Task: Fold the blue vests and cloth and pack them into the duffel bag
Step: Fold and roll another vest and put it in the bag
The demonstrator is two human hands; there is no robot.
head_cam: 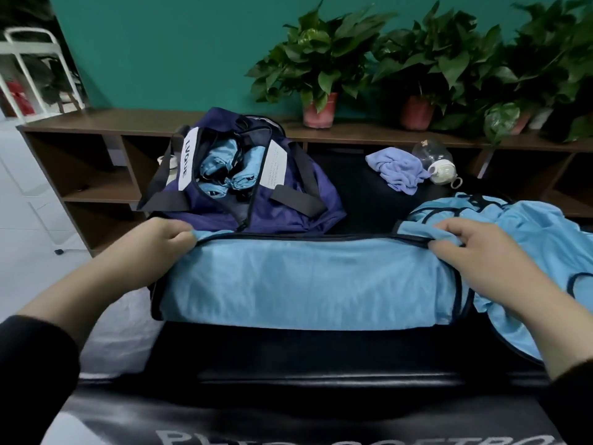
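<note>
Two hands work at the middle of the frame: the left hand pinches the far left corner of a folded light blue vest, fingers curled round its dark-trimmed edge, and the right hand grips the far right corner the same way. That one vest lies flat across a black padded surface at lower centre. One more blue vest lies crumpled at the right edge, touching the folded one. Farther up, left of centre, one navy duffel bag stands unzipped with three rolled blue vests visible inside. Right of the bag lies one lavender cloth, bunched, touching one clear bottle on its side. At the top, three potted plants stand on a brown shelf.
</note>
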